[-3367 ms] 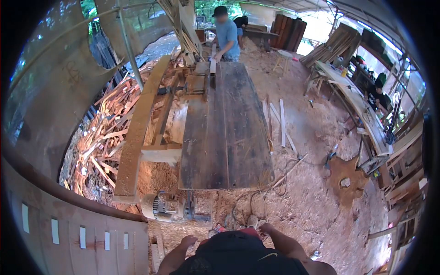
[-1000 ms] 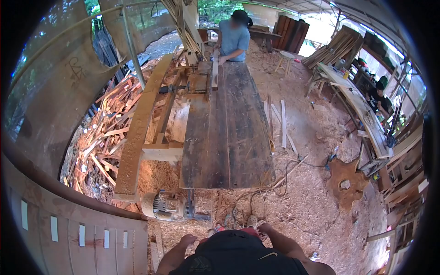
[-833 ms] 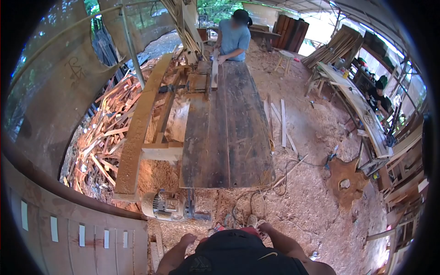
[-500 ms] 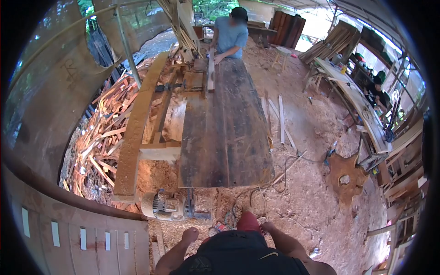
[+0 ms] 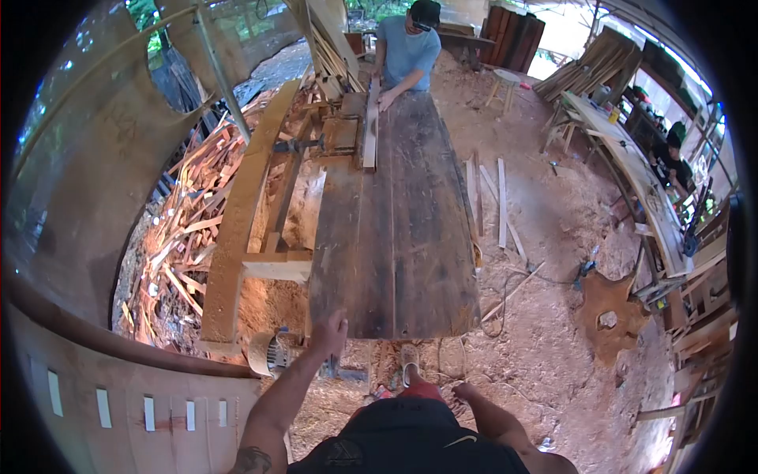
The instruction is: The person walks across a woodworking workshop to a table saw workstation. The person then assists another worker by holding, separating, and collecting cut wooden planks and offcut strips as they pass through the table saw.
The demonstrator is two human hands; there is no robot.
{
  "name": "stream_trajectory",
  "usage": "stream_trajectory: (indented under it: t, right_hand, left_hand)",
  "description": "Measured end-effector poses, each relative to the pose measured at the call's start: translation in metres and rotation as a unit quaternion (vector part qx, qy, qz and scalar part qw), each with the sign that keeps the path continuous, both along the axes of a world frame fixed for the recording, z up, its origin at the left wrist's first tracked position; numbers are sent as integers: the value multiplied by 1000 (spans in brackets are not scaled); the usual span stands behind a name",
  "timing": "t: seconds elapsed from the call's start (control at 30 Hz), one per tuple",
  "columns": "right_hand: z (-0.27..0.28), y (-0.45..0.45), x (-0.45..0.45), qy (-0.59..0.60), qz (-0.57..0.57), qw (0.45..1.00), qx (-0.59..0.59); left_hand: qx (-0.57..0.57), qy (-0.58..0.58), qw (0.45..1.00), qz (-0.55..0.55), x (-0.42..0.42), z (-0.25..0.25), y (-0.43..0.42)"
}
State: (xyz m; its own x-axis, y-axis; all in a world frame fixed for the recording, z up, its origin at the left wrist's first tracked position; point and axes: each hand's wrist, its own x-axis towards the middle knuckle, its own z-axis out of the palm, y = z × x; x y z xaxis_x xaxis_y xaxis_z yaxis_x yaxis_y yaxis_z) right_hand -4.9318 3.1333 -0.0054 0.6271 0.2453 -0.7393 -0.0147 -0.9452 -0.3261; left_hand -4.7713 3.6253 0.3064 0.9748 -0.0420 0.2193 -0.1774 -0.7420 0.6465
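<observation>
I can't tell if the left hand (image 5: 330,332), by the near end of the counter (image 5: 395,237) ahead, or the lowered right hand (image 5: 464,391) is closed, but that loose cord (image 5: 504,304) could cause a stumble.

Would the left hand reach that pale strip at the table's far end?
Probably not: the left hand is by the near edge of the table, the strip lies at the far end, and another person's hand is at it.
</observation>
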Motion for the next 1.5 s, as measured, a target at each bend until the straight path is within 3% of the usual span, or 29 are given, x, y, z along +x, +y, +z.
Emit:
stream_trajectory:
  t: [0.1, 0.13, 0.23, 0.27, 0.37, 0.47, 0.57, 0.7, 0.87, 1.1, 1.27, 1.37, 1.5]
  right_hand:
    - [-55, -3, 19, 124, -316, 928, 151]
    - [11, 16, 30, 125, -403, 891, 169]
    - [27, 25, 41, 166, -479, 844, 175]
    - [29, 24, 43, 164, -456, 854, 192]
    - [33, 14, 38, 275, -509, 799, 164]
    - [-11, -11, 11, 241, -452, 844, 159]
    - [37, -10, 18, 258, -530, 799, 115]
    - [61, -10, 25, 269, -570, 768, 114]
    - [74, -5, 36, 280, -578, 761, 96]
    - [58, -20, 23, 330, -582, 734, 119]
    - [58, -33, 11, 298, -618, 720, 102]
    - [53, -42, 6, 315, -626, 704, 112]
    - [64, -40, 11, 302, -592, 741, 92]
  left_hand:
    - [38, 67, 997, 5, 67, 22, -13]
    - [58, 73, 996, 1, 91, 28, -18]
    - [113, 39, 993, -1, 168, 10, -23]
    - [131, 18, 991, 0, 193, 7, -26]
    - [140, 80, 987, -1, 253, 8, -38]
    - [178, 65, 982, 1, 310, -20, -37]
    - [199, 66, 978, 10, 353, -30, -36]
    - [196, 11, 980, 2, 407, -52, -28]
    - [221, 32, 975, 18, 456, -46, -34]
    - [208, 55, 973, 79, 512, -80, -38]
    - [217, 57, 972, 74, 518, -86, -46]
    - [205, 126, 965, 102, 512, -85, -53]
    - [259, 117, 954, 93, 503, -79, -59]
